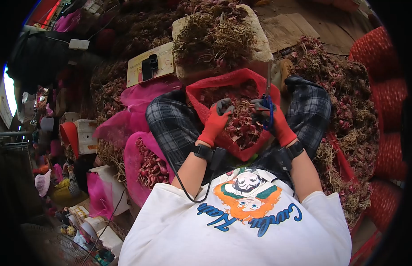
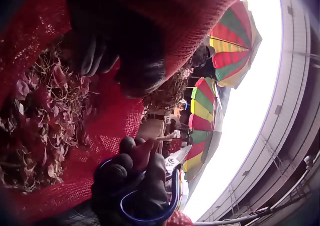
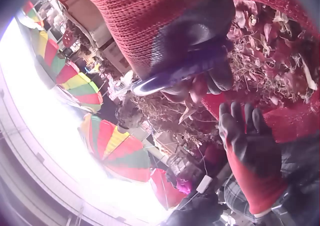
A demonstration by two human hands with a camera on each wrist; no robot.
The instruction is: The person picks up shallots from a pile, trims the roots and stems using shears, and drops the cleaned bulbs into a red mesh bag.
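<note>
My right hand (image 1: pixel 281 126), in a red glove with dark grey fingers, grips blue-handled scissors (image 1: pixel 268 116), whose blades point away from me. Between its thumb and fingers in the left wrist view is a small pinkish shallot (image 2: pixel 143 153) with a dry stem. My left hand (image 1: pixel 218 120) wears a matching glove and hovers above the red mesh bag (image 1: pixel 198 105). Its fingers look loosely extended in the right wrist view, with nothing visible in them. Inside the bag, held between my knees, lie dry shallot skins and root trimmings (image 1: pixel 245 122).
A foam box (image 1: pixel 254 26) heaped with dried shallots (image 1: pixel 214 35) stands ahead. Left of it, a phone (image 1: pixel 149 67) lies on a flat carton (image 1: pixel 136 71). A pink mesh bag (image 1: pixel 134 155) holds trimmed shallots (image 1: pixel 152 166). More shallots (image 1: pixel 347 102) pile at right, beside full red sacks (image 1: pixel 387 106).
</note>
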